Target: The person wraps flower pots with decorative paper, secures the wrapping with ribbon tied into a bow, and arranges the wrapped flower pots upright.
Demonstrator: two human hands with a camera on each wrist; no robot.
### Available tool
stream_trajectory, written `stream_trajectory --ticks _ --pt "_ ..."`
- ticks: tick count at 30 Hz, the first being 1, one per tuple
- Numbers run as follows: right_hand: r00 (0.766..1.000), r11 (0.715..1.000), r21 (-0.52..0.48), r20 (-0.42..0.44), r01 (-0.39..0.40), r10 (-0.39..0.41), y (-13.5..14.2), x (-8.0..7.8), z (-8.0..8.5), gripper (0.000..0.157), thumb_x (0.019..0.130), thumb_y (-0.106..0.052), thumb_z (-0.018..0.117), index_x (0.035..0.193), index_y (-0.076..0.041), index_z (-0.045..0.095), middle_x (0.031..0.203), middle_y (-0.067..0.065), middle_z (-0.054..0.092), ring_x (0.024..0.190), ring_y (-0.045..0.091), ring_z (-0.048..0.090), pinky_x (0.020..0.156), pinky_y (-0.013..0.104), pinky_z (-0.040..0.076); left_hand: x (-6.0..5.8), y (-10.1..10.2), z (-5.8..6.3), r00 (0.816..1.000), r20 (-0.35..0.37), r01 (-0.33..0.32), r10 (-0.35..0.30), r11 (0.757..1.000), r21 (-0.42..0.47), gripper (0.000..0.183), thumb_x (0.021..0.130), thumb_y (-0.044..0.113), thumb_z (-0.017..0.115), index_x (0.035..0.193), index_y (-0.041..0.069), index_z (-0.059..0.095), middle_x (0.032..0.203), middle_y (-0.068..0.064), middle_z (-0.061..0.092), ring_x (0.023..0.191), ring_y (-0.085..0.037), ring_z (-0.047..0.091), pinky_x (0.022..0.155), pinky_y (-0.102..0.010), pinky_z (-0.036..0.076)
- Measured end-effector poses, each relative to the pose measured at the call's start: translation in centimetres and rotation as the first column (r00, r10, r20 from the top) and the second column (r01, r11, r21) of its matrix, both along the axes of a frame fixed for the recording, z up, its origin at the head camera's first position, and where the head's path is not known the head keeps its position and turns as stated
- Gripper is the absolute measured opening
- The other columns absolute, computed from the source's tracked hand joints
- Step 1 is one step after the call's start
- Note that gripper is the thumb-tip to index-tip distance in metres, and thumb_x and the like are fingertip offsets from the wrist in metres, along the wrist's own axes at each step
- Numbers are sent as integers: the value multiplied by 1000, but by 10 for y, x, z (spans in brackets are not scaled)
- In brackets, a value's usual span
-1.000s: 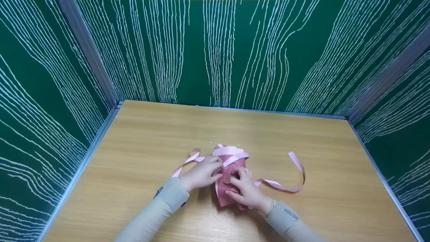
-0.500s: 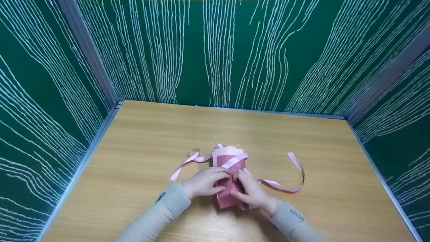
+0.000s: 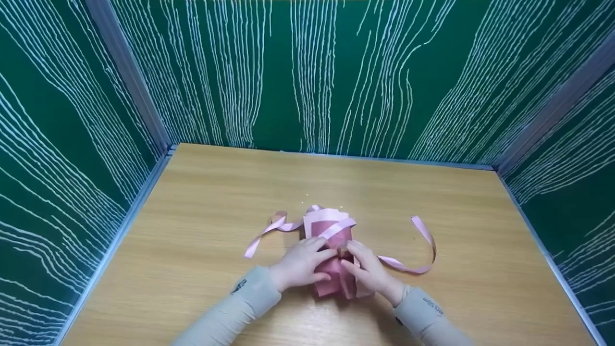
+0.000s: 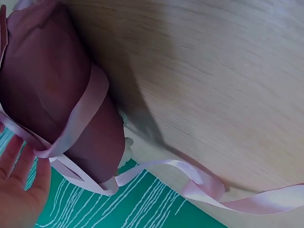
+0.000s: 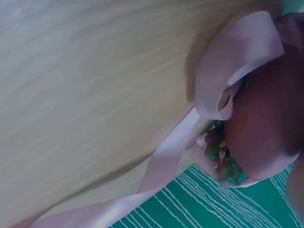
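A small bouquet [image 3: 327, 287] wrapped in dusky pink paper lies on the table, with lighter paper at its far end. Green leaves [image 5: 230, 166] peek from that end in the right wrist view. Pink ribbon [image 3: 340, 227] crosses the wrapping. From the left, my left hand [image 3: 302, 263] holds the wrapping with its fingers over the top and the thumb nearer me; its fingers [image 4: 16, 161] show at the ribbon and paper edge in the left wrist view. My right hand [image 3: 374, 273] grips the paper from the other side, thumb and fingertips close to the left fingers.
One loose ribbon tail [image 3: 262, 242] trails to the left, a longer tail [image 3: 432, 252] curls off to the right. Small pale specks lie beyond the bouquet on the wooden table [image 3: 230, 182]. Green walls [image 3: 276, 96] with white lines enclose the table's back and sides.
Both hands have shifted slightly to the right, and the left has slid nearer me along the bouquet. The lower paper now shows a crumpled fold, with its right edge spread further out.
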State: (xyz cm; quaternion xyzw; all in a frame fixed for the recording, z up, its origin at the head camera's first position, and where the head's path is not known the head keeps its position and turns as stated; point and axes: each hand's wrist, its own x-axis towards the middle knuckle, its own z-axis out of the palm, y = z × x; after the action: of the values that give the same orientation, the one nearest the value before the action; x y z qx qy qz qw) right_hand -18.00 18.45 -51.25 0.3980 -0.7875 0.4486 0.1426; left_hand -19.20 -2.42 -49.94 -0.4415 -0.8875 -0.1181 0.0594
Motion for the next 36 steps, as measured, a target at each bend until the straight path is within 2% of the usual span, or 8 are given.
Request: stream_trajectory --ticks 5,11,14,18,25,32,35,36 --pt "952 991 -84 297 105 -76 15 -17 -16 14 91 10 46 84 8 59 79 22 59 75 24 58 72 28 49 2 0 1 1000 1 0 0 1000 -12 52 85 44 65 131 20 57 128 -8 54 119 -22 50 105 -37 40" --pt "717 877 26 565 479 -408 32 -48 -27 13 93 -3 53 95 8 59 84 18 61 75 15 56 69 25 48 3 1 -1 1000 12 -9 10 999 -40 53 86 45 63 132 20 56 131 -9 52 122 -23 48 107 -38 37" --pt "658 856 133 585 500 -475 35 -62 -33 20 91 -3 56 107 10 57 90 17 60 80 18 56 71 25 48 3 0 -2 1000 15 -14 15 999 -42 53 87 45 62 133 21 55 131 -9 52 122 -23 48 108 -39 37" --pt "663 882 176 599 438 -449 39 -82 -53 36 89 -5 57 122 9 53 94 23 60 84 31 59 74 36 51 3 0 -2 1000 8 -12 13 999 -31 53 87 45 62 133 21 55 129 -9 52 121 -23 49 107 -39 38" --pt "775 967 -79 616 240 -142 58 -119 -114 24 92 -17 59 111 -4 64 82 8 64 65 15 58 54 26 48 2 1 -6 999 -49 -7 6 1000 -29 52 87 46 62 132 21 56 122 -7 53 115 -21 51 104 -36 41" --pt "530 879 15 793 476 -300 30 -89 -55 16 92 -1 52 94 14 58 70 5 59 59 10 53 53 20 45 2 1 -8 999 -37 -12 11 1000 -26 53 87 47 61 134 22 54 125 -8 53 117 -23 50 105 -38 40" --pt "517 857 -36 810 513 -276 33 -91 -63 15 91 -3 53 93 10 57 71 5 60 59 9 54 52 20 45 2 1 -8 999 -32 -15 15 1000 -27 54 88 47 60 134 22 54 126 -9 52 118 -23 50 105 -38 40" --pt "563 862 -124 801 492 -206 38 -96 -75 13 91 -6 54 91 6 59 71 3 61 60 8 54 52 19 45 2 2 -8 999 -31 -15 14 999 -28 54 88 48 60 134 22 54 127 -9 52 118 -23 50 105 -38 40"
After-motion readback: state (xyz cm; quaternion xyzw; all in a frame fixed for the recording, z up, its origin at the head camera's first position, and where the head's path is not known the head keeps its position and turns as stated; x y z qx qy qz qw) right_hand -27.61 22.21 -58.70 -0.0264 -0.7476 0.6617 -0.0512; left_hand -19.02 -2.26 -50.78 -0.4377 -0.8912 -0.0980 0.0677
